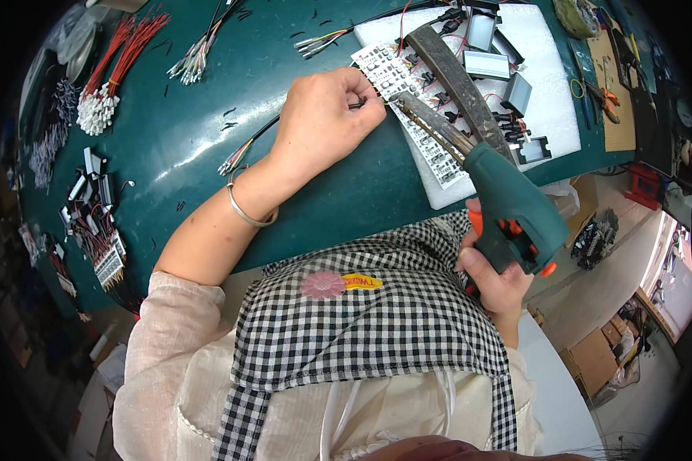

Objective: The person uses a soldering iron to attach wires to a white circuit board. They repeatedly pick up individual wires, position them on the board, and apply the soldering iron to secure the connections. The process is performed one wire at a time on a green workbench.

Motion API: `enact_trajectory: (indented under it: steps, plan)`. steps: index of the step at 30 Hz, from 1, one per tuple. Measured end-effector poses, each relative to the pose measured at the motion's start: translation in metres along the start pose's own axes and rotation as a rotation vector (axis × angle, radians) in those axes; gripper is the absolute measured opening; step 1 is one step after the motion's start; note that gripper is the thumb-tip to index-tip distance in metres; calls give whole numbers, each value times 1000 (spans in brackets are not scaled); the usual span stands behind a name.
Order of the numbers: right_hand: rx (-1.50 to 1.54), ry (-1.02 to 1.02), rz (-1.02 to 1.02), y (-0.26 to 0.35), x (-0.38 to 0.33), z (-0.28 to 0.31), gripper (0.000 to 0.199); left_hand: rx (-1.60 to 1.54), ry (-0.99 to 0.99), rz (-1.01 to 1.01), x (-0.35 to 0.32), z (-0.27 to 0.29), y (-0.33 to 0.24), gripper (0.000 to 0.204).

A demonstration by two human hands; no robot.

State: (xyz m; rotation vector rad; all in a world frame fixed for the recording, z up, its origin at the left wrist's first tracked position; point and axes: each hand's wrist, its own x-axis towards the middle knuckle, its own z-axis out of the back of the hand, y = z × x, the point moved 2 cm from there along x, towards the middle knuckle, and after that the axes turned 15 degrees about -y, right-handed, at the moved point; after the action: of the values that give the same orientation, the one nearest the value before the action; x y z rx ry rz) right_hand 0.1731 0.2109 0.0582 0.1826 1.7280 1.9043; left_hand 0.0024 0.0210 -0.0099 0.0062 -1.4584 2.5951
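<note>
My left hand point(327, 111) is closed in a pinch at the left edge of a white circuit board panel point(443, 163). A black multi-core cable point(265, 127) runs under this hand, its coloured wire ends fanning out on the near side. Something dark, apparently the cable's other end, shows between the fingers; the exact joint is hidden. In my right hand point(496, 280) is a green soldering gun point(511, 188) with orange parts, fingers wrapped round its handle. Its tip points left and lies over the panel, close to my left fingertips. A dark metal bar point(457, 84) lies across the panel.
White foam point(553, 84) lies under the panel, with several silver-grey housings point(486, 65) on it. Red wire bundles with white connectors point(98, 105) and wired board pieces point(109, 265) lie left on the green table point(200, 146). Orange-handled pliers point(610, 106) lie right.
</note>
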Motion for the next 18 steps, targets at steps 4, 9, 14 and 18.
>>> enact_trajectory:
  steps: [4,9,14,18]
  plan:
    - [-84,-14,37,1,0,-1,32,20,0,10,0,-1,0,13]
    - [-105,-14,35,4,-3,-1,37,45,-21,-9,-2,-2,-1,13]
    - [77,-96,-32,7,-3,4,49,52,-27,-11,-2,-1,-4,14]
    - [70,-103,-2,7,-4,7,57,48,-38,-14,-2,-3,-3,14]
